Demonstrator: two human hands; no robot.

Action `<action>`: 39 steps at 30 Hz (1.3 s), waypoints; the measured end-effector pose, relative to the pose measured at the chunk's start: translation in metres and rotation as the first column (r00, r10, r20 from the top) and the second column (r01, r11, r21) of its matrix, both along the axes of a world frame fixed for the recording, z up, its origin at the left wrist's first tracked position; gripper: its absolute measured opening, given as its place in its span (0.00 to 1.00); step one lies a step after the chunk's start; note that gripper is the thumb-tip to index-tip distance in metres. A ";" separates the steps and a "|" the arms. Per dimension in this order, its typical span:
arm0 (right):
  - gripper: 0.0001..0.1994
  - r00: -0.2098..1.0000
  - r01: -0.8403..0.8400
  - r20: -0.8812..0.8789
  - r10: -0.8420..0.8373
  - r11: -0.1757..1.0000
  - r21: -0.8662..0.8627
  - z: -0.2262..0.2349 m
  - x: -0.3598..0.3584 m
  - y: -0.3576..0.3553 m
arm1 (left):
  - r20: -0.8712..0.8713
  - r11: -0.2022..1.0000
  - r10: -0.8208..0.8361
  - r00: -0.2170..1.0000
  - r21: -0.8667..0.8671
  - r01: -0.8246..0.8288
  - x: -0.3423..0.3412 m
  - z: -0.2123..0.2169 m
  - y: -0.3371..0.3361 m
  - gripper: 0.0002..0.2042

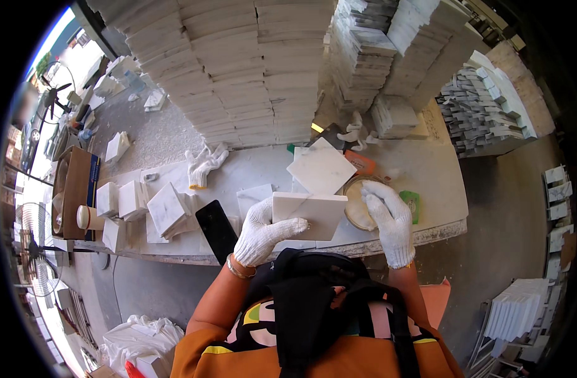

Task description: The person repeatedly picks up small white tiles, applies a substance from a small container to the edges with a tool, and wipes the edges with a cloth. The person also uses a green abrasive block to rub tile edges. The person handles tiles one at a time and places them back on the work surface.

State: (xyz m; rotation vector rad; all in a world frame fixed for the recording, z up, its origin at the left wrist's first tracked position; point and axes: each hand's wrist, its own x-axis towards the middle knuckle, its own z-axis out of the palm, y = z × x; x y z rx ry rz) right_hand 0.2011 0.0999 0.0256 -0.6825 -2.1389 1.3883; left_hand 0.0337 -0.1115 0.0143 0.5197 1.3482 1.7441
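Observation:
My left hand [263, 232], in a white knit glove, grips a white marble tile [314, 217] by its left side, thumb across the face. The tile is tilted, its upper edge showing. To the right, my gloved right hand [390, 217] is at a round bowl [359, 222] of pale beige material. Its fingers are bent together over the bowl's right part; anything between them is hidden. Just beyond the held tile, another square marble tile [322, 166] lies cornerwise on top of other pieces. A green packet [411, 206] is beside my right hand.
Tall tile stacks [238, 69] rise behind the bench [427, 179]. A black phone [217, 228], small tile piles [169, 208] and a loose white glove [204, 165] lie to the left. An orange sheet [359, 162] is beyond the bowl. A cardboard box [74, 195] stands far left.

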 end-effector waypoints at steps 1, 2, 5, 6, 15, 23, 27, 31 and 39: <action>0.15 1.000 -0.025 -0.002 0.025 1.000 0.009 0.004 0.001 -0.002 | -0.006 1.000 0.012 1.000 0.007 -0.012 0.001 -0.004 0.000 0.21; 0.15 0.999 -0.034 -0.006 0.034 0.999 -0.034 0.007 0.001 -0.004 | 0.015 1.000 0.022 1.000 0.016 -0.022 0.001 -0.006 0.002 0.21; 0.15 0.998 -0.058 -0.017 0.056 0.983 -0.173 0.016 0.002 -0.010 | 0.085 0.998 0.052 0.995 0.038 -0.055 0.000 -0.008 0.005 0.21; 0.16 0.998 -0.060 -0.015 0.058 0.971 -0.229 0.019 0.002 -0.013 | 0.119 0.997 0.047 0.992 0.058 -0.054 0.001 -0.008 0.005 0.22; 0.26 0.937 -0.345 -0.131 0.323 0.914 -0.214 0.025 -0.016 -0.011 | 0.381 0.984 -0.029 0.924 0.172 -0.040 -0.003 -0.018 0.003 0.28; 0.22 0.878 -0.472 -0.136 0.459 0.878 -0.077 0.032 -0.043 -0.013 | 0.629 0.977 -0.150 0.762 0.215 0.015 0.004 -0.031 0.005 0.32; 0.19 0.934 -0.356 -0.136 0.331 0.893 -0.276 0.038 -0.046 -0.019 | 0.771 0.986 -0.119 0.626 0.168 -0.020 0.006 -0.048 0.005 0.30; 0.18 0.950 -0.301 -0.196 0.245 0.886 -0.352 0.029 -0.044 -0.017 | 0.808 0.992 -0.117 0.578 0.120 0.034 0.012 -0.051 0.008 0.27; 0.23 0.818 -0.535 -0.128 0.560 0.824 0.188 0.023 -0.048 -0.006 | 0.881 0.980 0.166 0.443 -0.199 0.029 0.008 -0.018 0.022 0.28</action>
